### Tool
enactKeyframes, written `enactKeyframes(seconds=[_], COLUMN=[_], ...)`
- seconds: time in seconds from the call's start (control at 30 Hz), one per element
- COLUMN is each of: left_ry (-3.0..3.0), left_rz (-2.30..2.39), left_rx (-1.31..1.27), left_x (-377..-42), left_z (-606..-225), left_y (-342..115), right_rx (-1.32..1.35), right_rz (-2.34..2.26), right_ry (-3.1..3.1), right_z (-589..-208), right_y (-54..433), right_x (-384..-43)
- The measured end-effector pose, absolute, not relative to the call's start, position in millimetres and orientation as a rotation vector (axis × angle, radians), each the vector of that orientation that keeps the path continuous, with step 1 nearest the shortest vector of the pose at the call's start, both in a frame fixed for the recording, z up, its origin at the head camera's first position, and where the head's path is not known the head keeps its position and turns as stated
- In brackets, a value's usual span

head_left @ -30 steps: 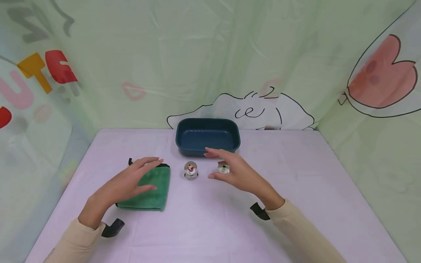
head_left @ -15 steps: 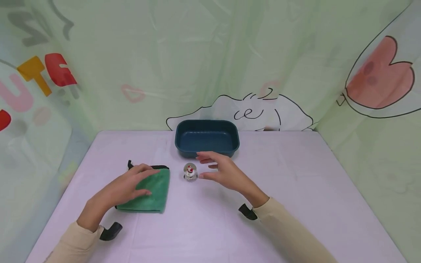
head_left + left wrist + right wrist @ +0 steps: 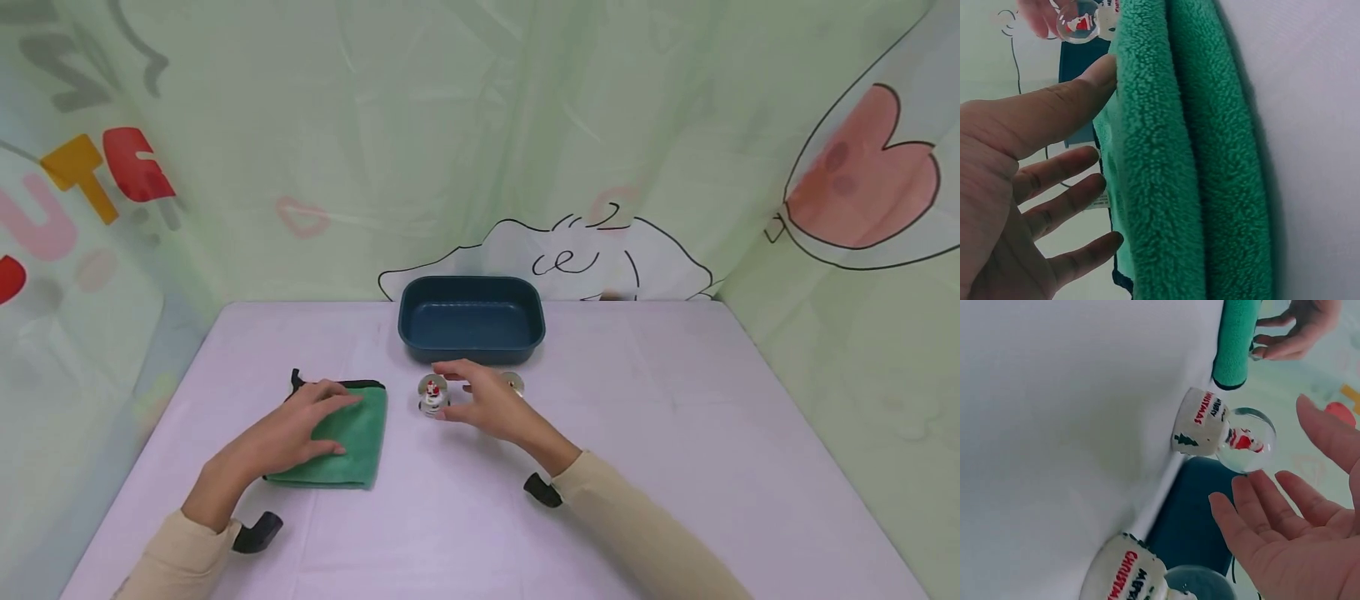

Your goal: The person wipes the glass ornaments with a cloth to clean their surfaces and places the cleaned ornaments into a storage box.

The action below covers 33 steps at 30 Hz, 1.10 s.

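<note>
My left hand [image 3: 288, 429] hovers with spread, relaxed fingers over a folded green towel [image 3: 358, 446] that has a dark edge. In the left wrist view its fingertips come right up to the plush folds [image 3: 1154, 156]. My right hand [image 3: 491, 404] reaches in from the right, thumb and fingers parted around a small snow globe [image 3: 432, 395] with a red and white figure inside. The right wrist view shows this globe's white base [image 3: 1197, 422] with red lettering and a green tree. A second snow globe [image 3: 513, 382] stands behind the right hand, partly hidden by it.
A dark blue rectangular basin [image 3: 471, 354] stands at the back of the table, behind the globes. A pale lilac cloth [image 3: 637, 467] covers the table. Printed curtains [image 3: 450, 125] hang at the back and both sides.
My right hand has moved left from the second snow globe to the one with the red and white figure. The left hand has sunk slightly closer to the towel.
</note>
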<state>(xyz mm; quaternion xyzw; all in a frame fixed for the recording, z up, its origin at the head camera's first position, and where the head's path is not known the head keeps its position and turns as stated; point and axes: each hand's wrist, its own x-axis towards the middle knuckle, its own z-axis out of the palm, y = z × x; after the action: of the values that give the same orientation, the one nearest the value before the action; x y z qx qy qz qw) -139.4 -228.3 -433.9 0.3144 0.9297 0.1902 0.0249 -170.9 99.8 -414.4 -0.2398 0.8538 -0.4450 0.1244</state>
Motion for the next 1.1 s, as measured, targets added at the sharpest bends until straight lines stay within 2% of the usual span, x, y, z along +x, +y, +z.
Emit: enactKeyframes(seconds=[0.67,1.1], left_ry=[2.878,2.833], left_rz=[0.610,0.460], left_rx=[0.946,0.875], left_x=[-148.9,-150.1], left_z=[-441.2,-445.4], left_y=[-217.0,-209.4], right_rx=[-0.566,-0.508], right_rz=[-1.346,-1.317], right_ry=[2.492,2.521], right_z=[-433.1,-440.0], right_y=[81.0,76.6], right_x=[-178.5,-182.1])
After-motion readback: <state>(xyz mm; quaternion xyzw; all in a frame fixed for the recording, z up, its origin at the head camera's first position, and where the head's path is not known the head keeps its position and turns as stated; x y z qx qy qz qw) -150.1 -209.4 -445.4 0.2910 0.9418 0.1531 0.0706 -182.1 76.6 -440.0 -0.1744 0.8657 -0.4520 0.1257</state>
